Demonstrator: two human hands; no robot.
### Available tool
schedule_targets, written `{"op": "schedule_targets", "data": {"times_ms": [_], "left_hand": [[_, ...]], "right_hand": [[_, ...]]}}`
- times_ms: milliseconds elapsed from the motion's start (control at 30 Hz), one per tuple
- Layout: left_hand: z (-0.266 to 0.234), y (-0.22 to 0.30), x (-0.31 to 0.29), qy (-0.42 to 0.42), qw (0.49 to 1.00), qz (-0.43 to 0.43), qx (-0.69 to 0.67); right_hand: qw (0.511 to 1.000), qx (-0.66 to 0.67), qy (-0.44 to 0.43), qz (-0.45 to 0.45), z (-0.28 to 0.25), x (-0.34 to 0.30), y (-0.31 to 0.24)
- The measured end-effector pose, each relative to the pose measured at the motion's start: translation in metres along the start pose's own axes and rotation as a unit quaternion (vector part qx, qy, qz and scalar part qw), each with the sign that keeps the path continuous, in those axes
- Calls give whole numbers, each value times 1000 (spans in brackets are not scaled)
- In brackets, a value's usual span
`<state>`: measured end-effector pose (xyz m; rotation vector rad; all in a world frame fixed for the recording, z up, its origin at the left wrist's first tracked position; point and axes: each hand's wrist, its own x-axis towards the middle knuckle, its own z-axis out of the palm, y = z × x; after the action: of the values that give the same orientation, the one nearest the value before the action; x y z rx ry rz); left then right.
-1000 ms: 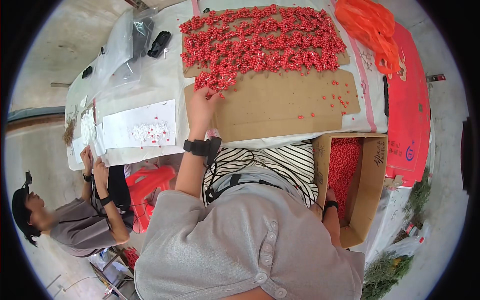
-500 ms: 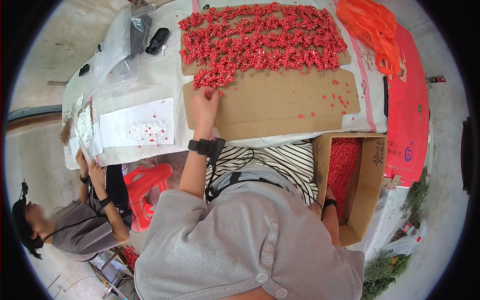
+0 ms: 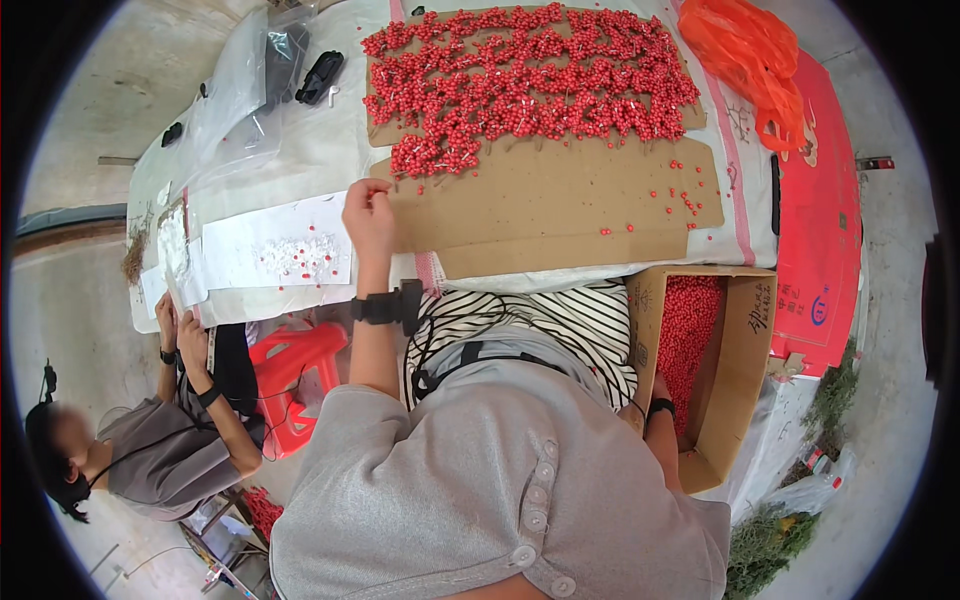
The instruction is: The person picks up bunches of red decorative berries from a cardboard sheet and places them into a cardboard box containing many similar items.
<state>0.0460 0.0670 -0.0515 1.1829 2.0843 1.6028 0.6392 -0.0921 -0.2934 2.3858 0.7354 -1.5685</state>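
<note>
My left hand (image 3: 368,215) is over the left edge of a flat brown cardboard sheet (image 3: 560,210), its fingers curled in and nothing showing in them. Just beyond its fingertips, and apart from them, lies the nearest bunch of red berry sprigs (image 3: 435,155). More sprigs (image 3: 530,80) lie in dense rows on the far cardboard. Low at the right, my right hand (image 3: 636,412) is beside the near left wall of an open cardboard box (image 3: 735,390). Its fingers are hidden there. Loose red berries (image 3: 690,330) fill the box's left side.
An orange plastic bag (image 3: 745,60) and a red cardboard panel (image 3: 820,220) are at the right. A white paper (image 3: 230,240) bears small white bits and red beads. At the left, a co-worker (image 3: 170,440) handles something by the table edge, near a red stool (image 3: 295,375).
My left hand has drawn away to the left from the nearest berry bunch and let go of the sprig there. My right arm stays in place.
</note>
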Motion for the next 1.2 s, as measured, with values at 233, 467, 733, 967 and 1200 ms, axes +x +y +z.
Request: {"op": "schedule_targets", "data": {"times_ms": [233,467,733,967,1200], "left_hand": [[-90,21,-15,-117,982,-148,-27],[-278,-79,-116,-299,748,-447,388],[-216,-53,-101,-161,879,-285,347],[-208,-33,-87,0,916,-307,257],[-224,-33,-93,103,898,-236,357]], "right_hand": [[999,9,-2,-34,0,5,4],[998,55,-27,-29,1,10,11],[996,82,-13,-14,-11,-10,16],[996,89,-14,-26,-14,-23,-2],[992,114,-32,-39,-9,-46,-26]]}}
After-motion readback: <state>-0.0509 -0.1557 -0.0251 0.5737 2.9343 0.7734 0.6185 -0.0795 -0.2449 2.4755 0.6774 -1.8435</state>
